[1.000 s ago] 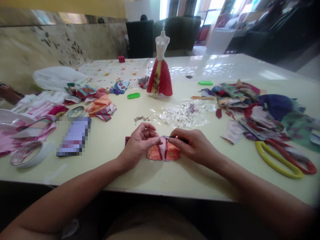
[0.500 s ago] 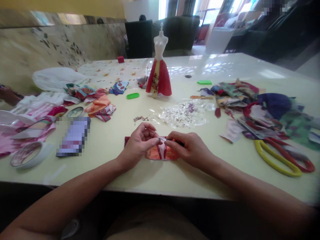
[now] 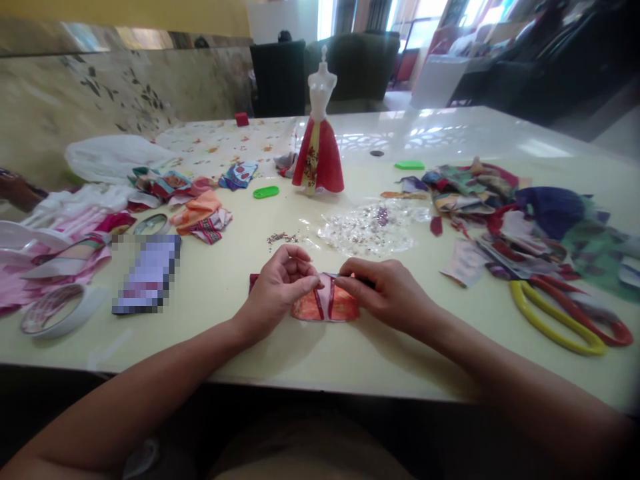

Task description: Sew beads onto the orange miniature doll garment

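My right hand [image 3: 383, 287] grips dark tweezers [image 3: 333, 275] between thumb and fingers, their thin metallic tip pointing left toward my other hand. My left hand [image 3: 286, 283] is closed in a pinch, thumb against fingertip; whatever is between them is too small to make out. Beneath both hands lies a small orange and pink fabric piece [image 3: 305, 308] with dark red trim, partly covered by the fingers. Just beyond it are a scatter of tiny sequins or beads [image 3: 283, 237] and a clear plastic sheet [image 3: 370, 230] strewn with shiny bits.
A white mannequin [image 3: 320, 147] in a red skirt stands behind. Fabric scraps [image 3: 470, 200] and yellow-handled scissors [image 3: 555, 327] lie right. On the left are a phone [image 3: 147, 273], a tape roll [image 3: 55, 310] and more scraps [image 3: 200, 213]. Small green trays [image 3: 266, 192] rest farther back.
My right hand has shifted slightly right, drawing the tweezers' tip away from my left fingertips. My left hand stays nearly in place.
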A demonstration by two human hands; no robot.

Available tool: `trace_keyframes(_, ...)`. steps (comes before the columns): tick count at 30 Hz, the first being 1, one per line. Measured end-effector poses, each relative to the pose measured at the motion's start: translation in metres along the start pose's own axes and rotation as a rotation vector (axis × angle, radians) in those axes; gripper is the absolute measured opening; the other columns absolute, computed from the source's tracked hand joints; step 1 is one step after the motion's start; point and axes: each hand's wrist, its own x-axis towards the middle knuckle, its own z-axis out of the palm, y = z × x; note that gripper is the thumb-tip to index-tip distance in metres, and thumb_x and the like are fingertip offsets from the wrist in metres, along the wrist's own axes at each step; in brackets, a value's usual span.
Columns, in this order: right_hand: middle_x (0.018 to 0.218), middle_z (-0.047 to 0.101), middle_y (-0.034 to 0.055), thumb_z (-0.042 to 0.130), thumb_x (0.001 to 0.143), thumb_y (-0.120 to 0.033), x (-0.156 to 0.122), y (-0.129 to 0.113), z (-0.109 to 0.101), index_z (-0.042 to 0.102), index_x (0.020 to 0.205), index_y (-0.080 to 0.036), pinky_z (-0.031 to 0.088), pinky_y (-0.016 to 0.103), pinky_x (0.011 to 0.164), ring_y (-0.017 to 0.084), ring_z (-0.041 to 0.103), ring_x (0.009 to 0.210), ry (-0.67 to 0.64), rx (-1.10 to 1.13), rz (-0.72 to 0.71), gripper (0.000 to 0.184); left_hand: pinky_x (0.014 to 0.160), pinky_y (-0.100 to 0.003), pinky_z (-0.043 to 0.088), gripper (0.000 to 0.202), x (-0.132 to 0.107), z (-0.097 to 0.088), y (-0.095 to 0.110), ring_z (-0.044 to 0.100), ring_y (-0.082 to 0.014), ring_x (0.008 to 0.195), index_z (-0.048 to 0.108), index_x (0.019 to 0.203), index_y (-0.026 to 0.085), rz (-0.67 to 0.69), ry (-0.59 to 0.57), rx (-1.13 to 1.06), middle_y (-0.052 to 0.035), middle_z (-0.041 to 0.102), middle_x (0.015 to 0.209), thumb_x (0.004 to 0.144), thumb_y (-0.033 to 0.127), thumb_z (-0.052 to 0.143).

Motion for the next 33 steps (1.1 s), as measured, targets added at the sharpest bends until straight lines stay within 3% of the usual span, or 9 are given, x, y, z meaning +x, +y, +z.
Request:
trace_keyframes(5, 0.058, 0.054, -0.0029, 0.049, 0.091, -0.045, -0.001, 0.000, 0.004, 0.062, 0.081, -0.020, 0.025, 0.024, 0.054, 0.008, 0.042, 0.053, 0.007, -0.046, -0.022, 0.030, 0.079, -0.024, 0.049, 0.026, 0.000, 0.002, -0.001, 0.060, -0.0093, 0.078, 0.046, 0.097, 0.018, 0.011, 0.000, -0.023, 0.0023, 0.058, 0.081, 0.081, 0.013, 0.065)
trace_keyframes(11, 0.061, 0.058, -0.0017, 0.049, 0.090, -0.049, -0.001, 0.000, 0.007, 0.063, 0.083, -0.021, 0.025, 0.024, 0.055, 0.009, 0.045, 0.055, -0.010, -0.071, -0.012, 0.032, 0.076, -0.019, 0.047, 0.023, 0.000, 0.001, -0.002, 0.055, -0.0075, 0.079, 0.047, 0.095, 0.017, 0.055, -0.025, 0.017, 0.0013, 0.057, 0.082, 0.081, 0.012, 0.064)
trace_keyframes(33, 0.061, 0.056, -0.0012, 0.048, 0.091, -0.049, -0.003, -0.004, 0.012, 0.063, 0.080, -0.019, 0.026, 0.024, 0.055, 0.009, 0.043, 0.055, 0.008, 0.018, -0.003, 0.035, 0.073, -0.020, 0.047, 0.023, -0.002, 0.003, 0.001, 0.054, -0.0077, 0.076, 0.047, 0.093, 0.017, 0.052, 0.014, 0.035, 0.0017, 0.056, 0.079, 0.079, 0.013, 0.065)
